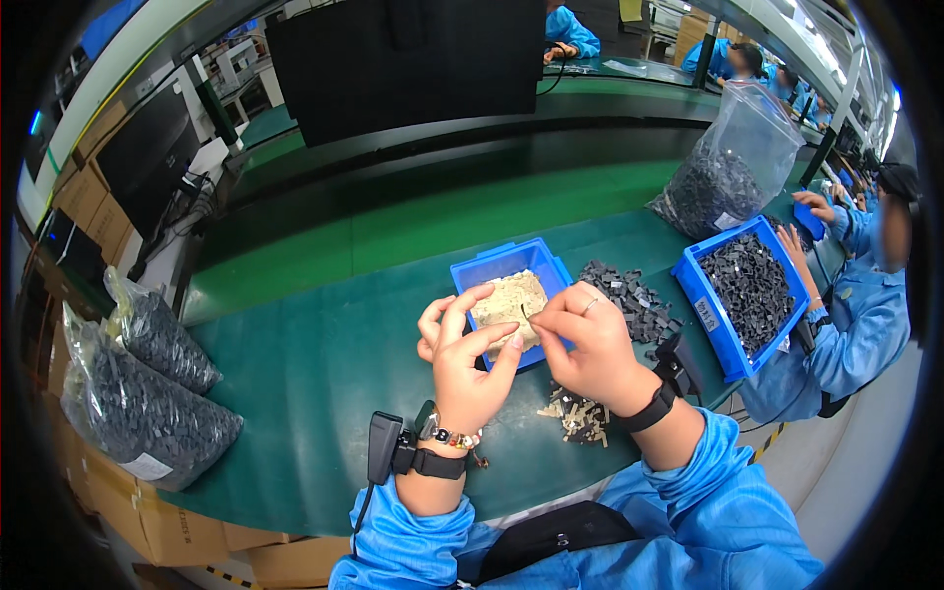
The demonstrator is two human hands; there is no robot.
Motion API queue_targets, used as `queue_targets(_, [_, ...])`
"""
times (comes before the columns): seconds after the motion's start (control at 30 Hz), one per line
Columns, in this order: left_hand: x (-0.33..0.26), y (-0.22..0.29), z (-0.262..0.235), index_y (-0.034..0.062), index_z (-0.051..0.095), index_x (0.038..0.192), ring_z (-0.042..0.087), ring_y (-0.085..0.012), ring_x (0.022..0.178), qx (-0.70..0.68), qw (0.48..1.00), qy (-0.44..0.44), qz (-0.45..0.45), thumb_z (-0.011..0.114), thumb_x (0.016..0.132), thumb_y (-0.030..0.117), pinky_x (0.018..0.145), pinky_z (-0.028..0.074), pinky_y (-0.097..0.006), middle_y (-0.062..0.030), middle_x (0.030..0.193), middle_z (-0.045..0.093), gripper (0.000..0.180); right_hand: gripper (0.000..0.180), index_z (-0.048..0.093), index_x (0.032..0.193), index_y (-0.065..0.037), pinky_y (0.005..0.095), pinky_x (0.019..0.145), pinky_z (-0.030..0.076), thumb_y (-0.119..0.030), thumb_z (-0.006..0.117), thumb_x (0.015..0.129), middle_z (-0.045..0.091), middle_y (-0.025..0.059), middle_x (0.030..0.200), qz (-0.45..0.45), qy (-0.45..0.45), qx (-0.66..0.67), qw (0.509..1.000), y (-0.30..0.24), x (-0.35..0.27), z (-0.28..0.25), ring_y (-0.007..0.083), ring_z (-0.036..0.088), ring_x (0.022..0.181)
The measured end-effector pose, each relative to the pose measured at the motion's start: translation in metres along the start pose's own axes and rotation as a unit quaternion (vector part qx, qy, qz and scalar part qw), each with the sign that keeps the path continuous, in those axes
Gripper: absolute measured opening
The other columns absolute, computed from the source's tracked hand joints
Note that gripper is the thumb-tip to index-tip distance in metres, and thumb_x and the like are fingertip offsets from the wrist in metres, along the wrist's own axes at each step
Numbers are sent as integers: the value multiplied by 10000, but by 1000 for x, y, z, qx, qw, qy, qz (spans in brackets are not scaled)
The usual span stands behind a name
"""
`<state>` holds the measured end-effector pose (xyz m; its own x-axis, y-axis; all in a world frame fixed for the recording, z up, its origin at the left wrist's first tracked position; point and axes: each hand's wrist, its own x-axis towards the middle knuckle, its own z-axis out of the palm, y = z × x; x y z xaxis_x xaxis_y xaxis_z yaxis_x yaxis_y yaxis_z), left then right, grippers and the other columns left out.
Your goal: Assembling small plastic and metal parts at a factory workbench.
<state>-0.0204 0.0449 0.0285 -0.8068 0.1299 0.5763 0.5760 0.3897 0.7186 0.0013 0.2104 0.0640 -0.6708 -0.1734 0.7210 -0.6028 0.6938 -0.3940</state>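
My left hand (pixel 462 359) and my right hand (pixel 585 344) are raised together over a small blue bin (pixel 497 264) filled with beige parts (pixel 509 298). The fingertips of both hands meet on one small part (pixel 519 334), pinched between them. Too little of the part shows to tell its shape. Below my right hand lies a small pile of beige-and-dark pieces (pixel 578 413) on the green table mat (pixel 315 374). A loose heap of small black parts (pixel 629 295) sits just right of the bin.
A larger blue bin (pixel 710 310) of black parts stands at right, with a co-worker in blue (pixel 855 315) reaching to it. A clear bag of black parts (pixel 733 167) stands behind. Two more bags (pixel 138 393) lie at left. A green conveyor belt (pixel 442 221) runs beyond.
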Motion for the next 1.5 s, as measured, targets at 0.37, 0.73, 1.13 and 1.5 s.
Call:
queue_targets(0.37, [0, -11, 2, 114, 766, 846, 412, -285, 1205, -87, 996, 0, -33, 729, 790, 146, 1023, 303, -424, -24, 1268, 620, 75, 155, 688, 841, -54, 374, 685, 475, -56, 731, 692, 603, 52, 826, -101, -46, -68, 992, -8, -2, -1, 245, 588, 770])
queue_targets(0.73, [0, 1, -2, 58, 735, 846, 419, -308, 1206, -63, 996, -64, 24, 683, 843, 163, 1050, 297, -448, -105, 1291, 600, 117, 29, 640, 842, 11, 317, 712, 501, 10, 657, 817, 652, 118, 820, 189, -43, 174, 966, -8, -17, -3, 221, 641, 763])
queue_targets(1.13, [-3, -5, 7, 85, 730, 892, 446, -290, 1185, 5, 999, 36, -6, 674, 816, 85, 1036, 297, -442, -44, 1205, 635, 94, 610, 531, 1260, 12, 438, 1002, 418, -147, 799, 736, 565, 214, 1229, 203, -17, -153, 967, 24, -107, -103, 374, 519, 1184])
queue_targets(1.5, [-9, -8, 10, 57, 710, 944, 431, -299, 1224, 25, 999, 21, -17, 667, 798, 41, 1050, 329, -428, -86, 1285, 593, 152, 1203, 234, 1509, -57, 603, 1130, 194, -646, 792, 620, 180, 266, 1547, 257, -223, -203, 918, 68, -96, -89, 494, 158, 1423])
